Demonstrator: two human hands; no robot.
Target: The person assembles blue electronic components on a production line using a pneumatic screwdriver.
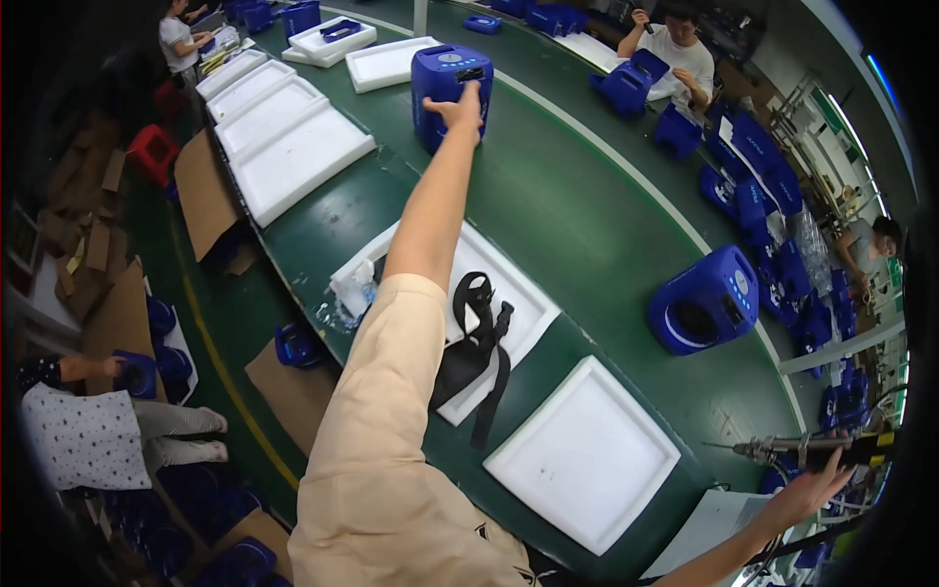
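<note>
A green bench runs diagonally through a workshop, bordered along its right edge by a smooth green strip, apparently a conveyor. White foam trays line the bench's left edge toward the far end; a near foam tray lies by the right edge, its raised rim likely meant to contain and cushion parts. A blue cased unit stands upright on the strip, beyond the bench's right edge, a person's left hand spread against it, perhaps for steadying; whether the fingers grip cannot be told. A second blue unit stands nearer. At the bench's near right corner, the right hand meets a powered driver, its closure unclear. A slack black strap lies across a middle foam tray, probably parked there.
</note>
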